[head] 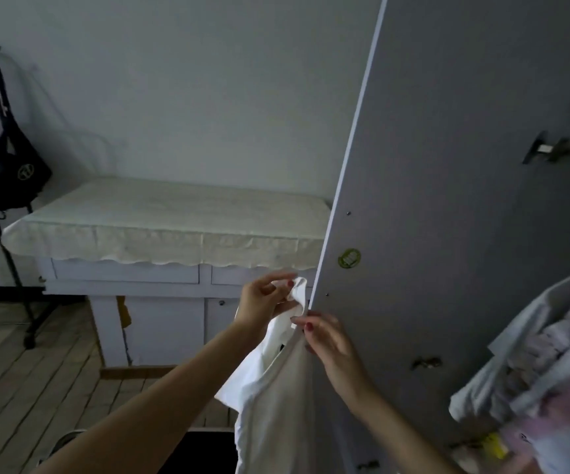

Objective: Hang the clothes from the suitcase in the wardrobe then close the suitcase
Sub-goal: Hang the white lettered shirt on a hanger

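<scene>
Between both hands' pinching fingers (pixel 278 280) — white garment (pixel 276 388), beside wardrobe door (pixel 447 200).

White garment (pixel 273 388) hangs beside open wardrobe door (pixel 430 200).

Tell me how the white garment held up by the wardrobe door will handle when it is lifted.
The white garment is probably floppy: it hangs in folds below the left hand and right hand, which pinch its top. It looks light, since fingertip grips hold it up. It may slip off a hanger, though no hanger shows.
</scene>
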